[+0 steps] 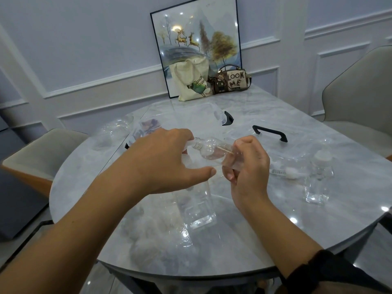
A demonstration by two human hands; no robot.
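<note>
Marble-patterned tabletop (275, 115), round-edged, with a panelled wall behind it; a framed picture (197, 35), a tote bag (193, 81) and a handbag (231, 80) stand at the far edge, well apart from the work. The item in hand is a small clear bottle (209, 150), held on its side in the air above the middle of the tabletop, neck pointing to my left. My right hand (248, 166) grips its base end with the fingers curled round it, and a thin wooden stick (226, 150) lies slantwise at that end; I cannot tell whether it is inside the glass or against it. My left hand (161, 158) reaches across, fingers closed on the neck with the thumb stretched out below; something pale sits at the mouth, not identifiable. Directly beneath stands a tall square bottle (197, 206), its top hidden by my left hand. To my right a capped bottle (318, 179) stands upright, and a white pump piece (284, 172) lies just beside it. Assessment: the capped bottle looks finished; the small bottle is mid-process, open and apparently near empty; fitting its closure and dealing with the tall bottle appear outstanding.
</note>
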